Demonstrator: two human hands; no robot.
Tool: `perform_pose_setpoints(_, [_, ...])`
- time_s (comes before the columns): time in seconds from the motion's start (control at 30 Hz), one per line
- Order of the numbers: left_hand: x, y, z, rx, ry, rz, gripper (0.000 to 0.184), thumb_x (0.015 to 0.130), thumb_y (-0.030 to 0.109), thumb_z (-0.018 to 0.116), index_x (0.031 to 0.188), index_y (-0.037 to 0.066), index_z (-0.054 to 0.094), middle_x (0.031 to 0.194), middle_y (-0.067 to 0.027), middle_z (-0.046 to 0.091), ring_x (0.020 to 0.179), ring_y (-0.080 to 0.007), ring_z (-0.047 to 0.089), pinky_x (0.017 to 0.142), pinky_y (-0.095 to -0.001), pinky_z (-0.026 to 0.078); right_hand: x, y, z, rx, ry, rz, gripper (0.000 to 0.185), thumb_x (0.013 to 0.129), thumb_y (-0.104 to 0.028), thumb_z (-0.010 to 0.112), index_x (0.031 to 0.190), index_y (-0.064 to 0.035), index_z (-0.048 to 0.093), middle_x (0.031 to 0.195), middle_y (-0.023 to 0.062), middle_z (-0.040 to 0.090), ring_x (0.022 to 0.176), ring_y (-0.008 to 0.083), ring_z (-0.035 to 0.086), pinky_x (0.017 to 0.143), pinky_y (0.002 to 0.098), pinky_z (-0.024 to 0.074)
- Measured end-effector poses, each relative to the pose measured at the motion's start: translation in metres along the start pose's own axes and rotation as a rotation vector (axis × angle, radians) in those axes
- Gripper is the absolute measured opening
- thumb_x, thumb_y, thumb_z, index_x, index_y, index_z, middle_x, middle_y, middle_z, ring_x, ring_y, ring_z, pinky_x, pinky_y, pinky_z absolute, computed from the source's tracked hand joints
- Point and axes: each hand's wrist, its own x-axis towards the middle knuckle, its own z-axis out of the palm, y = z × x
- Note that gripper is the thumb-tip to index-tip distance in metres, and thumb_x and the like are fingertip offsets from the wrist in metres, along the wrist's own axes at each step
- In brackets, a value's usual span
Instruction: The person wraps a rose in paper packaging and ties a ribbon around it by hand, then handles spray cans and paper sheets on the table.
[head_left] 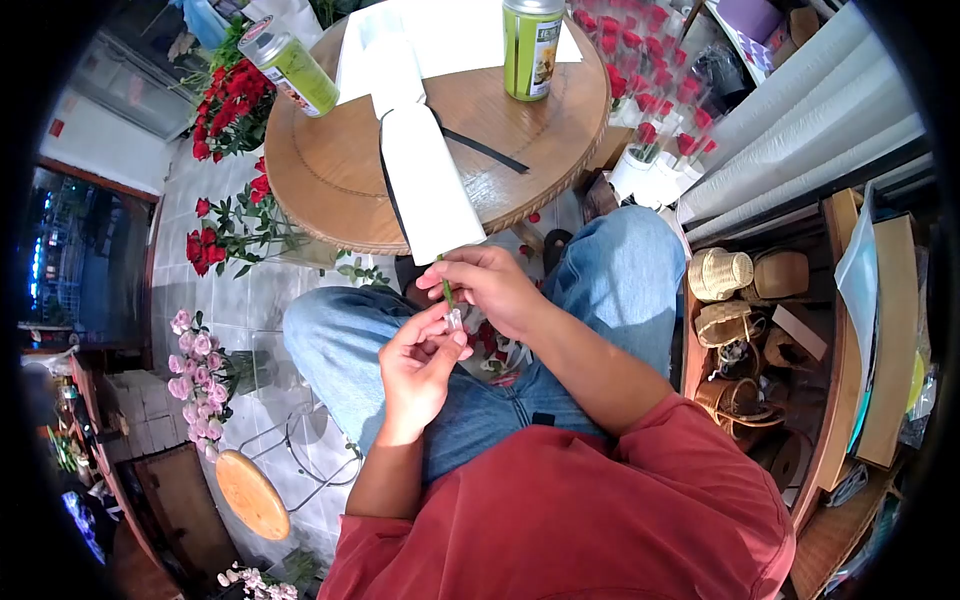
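My right hand (492, 288) is closed around a green stem (446, 287) that pokes out of the lower end of a white paper-wrapped flower bundle (437, 195). The bundle lies across the table's near edge, its far end on the tabletop; the flower itself is hidden by the wrap. My left hand (415, 365) pinches a small clear plastic tube (455, 320) just below the stem's end. Whether the stem sits inside the tube, I cannot tell. A black ribbon (485, 151) runs out beside the wrap.
On the round wooden table (320, 190) stand a green spray can (532, 50) and a tilted one (290, 68), near white paper (450, 45). Red roses (235, 100), pink roses (198, 370) and a stool (252, 493) are at left. Wrapped roses (650, 70) and shelved baskets (722, 273) are at right.
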Motion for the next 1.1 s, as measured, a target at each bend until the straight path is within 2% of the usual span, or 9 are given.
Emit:
perform_pose_setpoints(0.1, [0.001, 0.0, 0.001, -0.062, -0.013, -0.018, 0.035, 0.095, -0.003, 0.066, 0.13, -0.003, 0.062, 0.1, -0.0124, 0.072, 0.082, -0.0159, 0.069, 0.074, -0.0301, 0.06, -0.001, 0.002, 0.001, 0.009, 0.006, -0.029, 0.027, 0.097, -0.02, 0.067, 0.102, 0.0059, 0.072, 0.09, 0.0104, 0.072, 0.068, 0.0138, 0.066, 0.059, 0.0261, 0.0522])
perform_pose_setpoints(0.2, [0.002, 0.001, 0.004, -0.04, 0.063, -0.008, 0.035, 0.095, -0.001, 0.068, 0.129, -0.003, 0.063, 0.097, -0.0121, 0.073, 0.078, -0.0157, 0.069, 0.072, -0.0286, 0.058, -0.002, 0.006, 0.001, 0.006, 0.008, -0.014, 0.027, 0.098, -0.019, 0.066, 0.102, 0.0078, 0.072, 0.088, 0.012, 0.073, 0.063, 0.0136, 0.065, 0.054, 0.0255, 0.0514])
perform_pose_setpoints(0.33, [0.003, -0.001, 0.008, 0.013, 0.126, 0.022, 0.034, 0.095, 0.001, 0.069, 0.128, -0.003, 0.064, 0.096, -0.0117, 0.073, 0.074, -0.0142, 0.067, 0.07, -0.0261, 0.056, -0.004, 0.007, 0.005, 0.029, 0.047, -0.077, 0.027, 0.099, -0.016, 0.065, 0.103, 0.0096, 0.072, 0.087, 0.0129, 0.073, 0.064, 0.0131, 0.066, 0.056, 0.026, 0.0525])
perform_pose_setpoints(0.4, [0.002, -0.003, 0.006, 0.028, 0.107, 0.044, 0.036, 0.094, -0.003, 0.069, 0.13, -0.004, 0.064, 0.098, -0.0078, 0.071, 0.079, -0.0102, 0.065, 0.072, -0.0257, 0.057, -0.005, 0.005, 0.001, -0.031, 0.012, -0.046, 0.026, 0.1, -0.013, 0.063, 0.105, 0.0106, 0.071, 0.103, 0.0216, 0.074, 0.085, 0.0224, 0.073, 0.077, 0.0343, 0.0597])
perform_pose_setpoints(0.53, [0.004, 0.002, 0.008, 0.11, 0.098, 0.043, 0.037, 0.094, -0.004, 0.069, 0.131, -0.004, 0.064, 0.096, -0.0052, 0.07, 0.077, -0.0078, 0.062, 0.069, -0.0233, 0.054, -0.007, 0.006, 0.002, -0.025, 0.019, -0.051, 0.027, 0.1, -0.012, 0.062, 0.105, 0.0127, 0.07, 0.104, 0.0225, 0.074, 0.086, 0.0228, 0.073, 0.078, 0.0351, 0.06])
perform_pose_setpoints(0.6, [0.005, 0.002, 0.008, 0.146, 0.084, 0.043, 0.037, 0.094, -0.004, 0.068, 0.131, -0.004, 0.064, 0.097, -0.0039, 0.069, 0.076, -0.0069, 0.059, 0.067, -0.0221, 0.051, -0.007, 0.008, 0.007, 0.014, 0.055, -0.11, 0.028, 0.1, -0.012, 0.062, 0.103, 0.0139, 0.071, 0.092, 0.0182, 0.074, 0.07, 0.0164, 0.069, 0.061, 0.0284, 0.0562])
perform_pose_setpoints(0.8, [0.009, -0.007, 0.016, 0.029, 0.149, 0.113, 0.036, 0.094, -0.005, 0.068, 0.13, -0.004, 0.065, 0.097, -0.0049, 0.07, 0.076, -0.007, 0.06, 0.068, -0.0217, 0.051, -0.01, 0.013, 0.011, -0.035, 0.043, -0.203, 0.027, 0.101, -0.012, 0.06, 0.103, 0.0131, 0.071, 0.088, 0.0164, 0.073, 0.057, 0.0121, 0.062, 0.047, 0.0277, 0.0517])
perform_pose_setpoints(0.9, [0.008, -0.005, 0.016, 0.055, 0.154, 0.08, 0.036, 0.094, -0.004, 0.068, 0.13, -0.004, 0.065, 0.099, -0.0055, 0.07, 0.077, -0.0072, 0.06, 0.068, -0.0219, 0.052, -0.015, 0.007, 0.013, -0.06, 0.071, -0.151, 0.024, 0.1, -0.009, 0.06, 0.101, 0.0119, 0.073, 0.098, 0.0194, 0.075, 0.082, 0.0189, 0.071, 0.072, 0.0312, 0.0587])
perform_pose_setpoints(1.1, [0.01, -0.002, 0.013, 0.037, 0.137, 0.073, 0.033, 0.095, -0.002, 0.068, 0.127, -0.006, 0.063, 0.099, -0.0075, 0.072, 0.076, -0.0082, 0.062, 0.068, -0.0229, 0.054, -0.017, 0.003, 0.012, -0.078, 0.075, -0.074, 0.024, 0.1, -0.009, 0.059, 0.105, 0.012, 0.071, 0.1, 0.0202, 0.074, 0.085, 0.0203, 0.072, 0.074, 0.0331, 0.0591])
